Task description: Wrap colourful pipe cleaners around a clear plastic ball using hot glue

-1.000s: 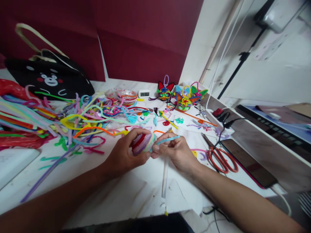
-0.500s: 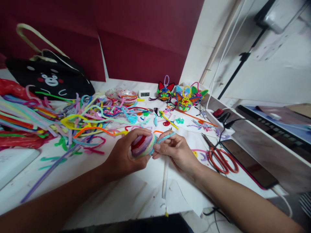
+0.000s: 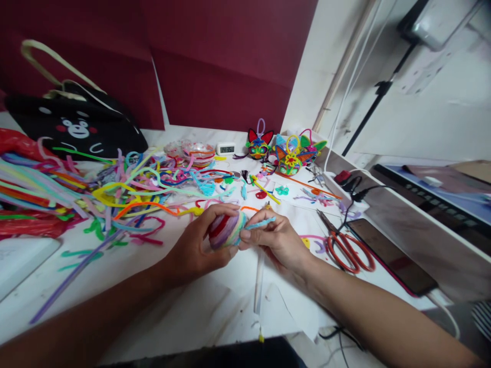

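Observation:
My left hand [image 3: 205, 239] is closed round a ball [image 3: 227, 229] wrapped in bands of red, purple, yellow and blue pipe cleaner. At the ball's right side, my right hand [image 3: 270, 236] pinches a light blue pipe cleaner [image 3: 261, 223] between thumb and fingers. The strip's loose end points right, past the fingers; its other end meets the ball behind my fingertips. Both hands are just above the white table [image 3: 184, 317]. Part of the ball is hidden by my left fingers.
Loose pipe cleaners [image 3: 138, 189] are heaped at the left. Finished animal-face ornaments [image 3: 289, 161] stand at the back, beside a small digital clock [image 3: 226, 149]. Orange-handled scissors [image 3: 347, 250] and a phone [image 3: 391, 258] lie at the right. A black bag [image 3: 76, 128] is back left.
The loose end of the light blue pipe cleaner has dropped a little. Both hands keep their grip beside each other, and the whole view has shifted slightly.

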Tool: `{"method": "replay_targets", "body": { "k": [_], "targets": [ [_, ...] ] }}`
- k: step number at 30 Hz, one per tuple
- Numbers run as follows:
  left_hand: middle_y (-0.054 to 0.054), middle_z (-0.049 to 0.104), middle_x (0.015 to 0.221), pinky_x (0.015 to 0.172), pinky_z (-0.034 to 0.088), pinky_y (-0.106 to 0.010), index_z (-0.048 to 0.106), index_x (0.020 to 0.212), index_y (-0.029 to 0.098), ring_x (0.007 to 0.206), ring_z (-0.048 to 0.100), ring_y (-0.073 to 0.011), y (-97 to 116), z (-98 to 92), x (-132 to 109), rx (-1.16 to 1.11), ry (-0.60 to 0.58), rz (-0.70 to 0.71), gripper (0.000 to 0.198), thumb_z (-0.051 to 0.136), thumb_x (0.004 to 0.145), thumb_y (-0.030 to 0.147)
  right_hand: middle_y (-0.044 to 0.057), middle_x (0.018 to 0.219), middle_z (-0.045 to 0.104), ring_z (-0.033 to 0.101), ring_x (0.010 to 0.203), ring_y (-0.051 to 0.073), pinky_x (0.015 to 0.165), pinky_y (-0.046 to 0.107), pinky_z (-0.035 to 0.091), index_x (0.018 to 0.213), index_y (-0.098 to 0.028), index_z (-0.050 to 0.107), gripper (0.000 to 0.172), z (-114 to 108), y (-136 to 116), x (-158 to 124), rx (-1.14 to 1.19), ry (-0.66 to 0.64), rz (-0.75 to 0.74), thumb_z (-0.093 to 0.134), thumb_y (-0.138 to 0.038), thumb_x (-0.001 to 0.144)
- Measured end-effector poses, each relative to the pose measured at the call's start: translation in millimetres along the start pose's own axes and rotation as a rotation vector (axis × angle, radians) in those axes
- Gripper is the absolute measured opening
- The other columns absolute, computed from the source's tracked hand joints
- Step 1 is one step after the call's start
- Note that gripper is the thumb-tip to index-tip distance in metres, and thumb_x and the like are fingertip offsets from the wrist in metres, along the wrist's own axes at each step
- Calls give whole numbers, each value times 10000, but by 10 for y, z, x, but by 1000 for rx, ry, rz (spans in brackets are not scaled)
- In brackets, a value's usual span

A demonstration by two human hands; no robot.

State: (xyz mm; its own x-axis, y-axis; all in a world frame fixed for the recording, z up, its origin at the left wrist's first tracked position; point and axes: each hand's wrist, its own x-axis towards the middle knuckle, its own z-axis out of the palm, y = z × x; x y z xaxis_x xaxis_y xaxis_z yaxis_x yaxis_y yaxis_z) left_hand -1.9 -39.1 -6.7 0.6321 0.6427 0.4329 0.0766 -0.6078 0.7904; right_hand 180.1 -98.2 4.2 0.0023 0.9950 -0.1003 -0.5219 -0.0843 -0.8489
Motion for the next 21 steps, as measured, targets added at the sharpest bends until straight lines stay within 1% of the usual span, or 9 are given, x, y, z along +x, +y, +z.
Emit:
{"method": "replay_targets", "body": {
  "k": [2, 4, 6, 8, 12, 17, 21],
  "targets": [
    [-92, 551, 1311, 1024, 477, -400, 498, 1248, 278, 1231, 546, -263, 23, 14, 1, -11, 25, -63, 530, 720, 771, 341, -8, 538, 710, 687, 481, 144, 528, 225, 564, 672, -162, 645, 359, 13, -5, -13, -16, -1, -26, 941, -187, 471],
    [-83, 581, 1243, 944, 517, -378, 506, 1243, 271, 1133, 595, -251, 40, 22, -1, 8, 37, -114, 541, 728, 763, 384, -14, 545, 711, 685, 482, 139, 526, 224, 560, 666, -164, 640, 347, 19, -8, -24, -32, -6, -45, 937, -197, 489],
    [-62, 614, 1146, 837, 546, -340, 524, 1216, 261, 1025, 631, -234, 48, 17, -5, 30, 32, -140, 513, 720, 763, 403, -12, 550, 714, 690, 492, 145, 534, 235, 567, 687, -167, 642, 340, 17, -11, -27, -54, -22, -48, 930, -210, 512],
    [-45, 629, 1070, 770, 549, -313, 532, 1204, 254, 973, 642, -225, 49, 2, -9, 45, 30, -140, 489, 702, 766, 391, -1, 559, 722, 703, 512, 157, 551, 252, 580, 721, -168, 647, 326, 10, -14, -24, -73, -54, -49, 917, -234, 550],
    [-35, 628, 1055, 782, 540, -308, 535, 1206, 254, 1008, 636, -227, 41, -24, -9, 82, 36, -104, 467, 670, 765, 326, 3, 572, 730, 709, 523, 152, 551, 246, 587, 740, -169, 650, 310, 0, -21, -12, -102, -100, -82, 902, -271, 590],
    [-47, 626, 1129, 808, 541, -325, 540, 1195, 252, 1029, 638, -232, 26, -13, 1, 114, 57, -70, 461, 669, 758, 328, -2, 561, 727, 688, 489, 124, 540, 214, 579, 744, -167, 641, 342, -5, -10, -2, -125, -85, -96, 912, -296, 580],
    [-58, 633, 1135, 827, 547, -346, 540, 1182, 245, 1054, 639, -247, 59, -16, -1, 112, 55, -53, 456, 660, 747, 308, -4, 576, 734, 691, 488, 121, 532, 202, 574, 743, -170, 643, 328, -21, 9, 2, -99, -85, -94, 909, -262, 575]
  ]
}}
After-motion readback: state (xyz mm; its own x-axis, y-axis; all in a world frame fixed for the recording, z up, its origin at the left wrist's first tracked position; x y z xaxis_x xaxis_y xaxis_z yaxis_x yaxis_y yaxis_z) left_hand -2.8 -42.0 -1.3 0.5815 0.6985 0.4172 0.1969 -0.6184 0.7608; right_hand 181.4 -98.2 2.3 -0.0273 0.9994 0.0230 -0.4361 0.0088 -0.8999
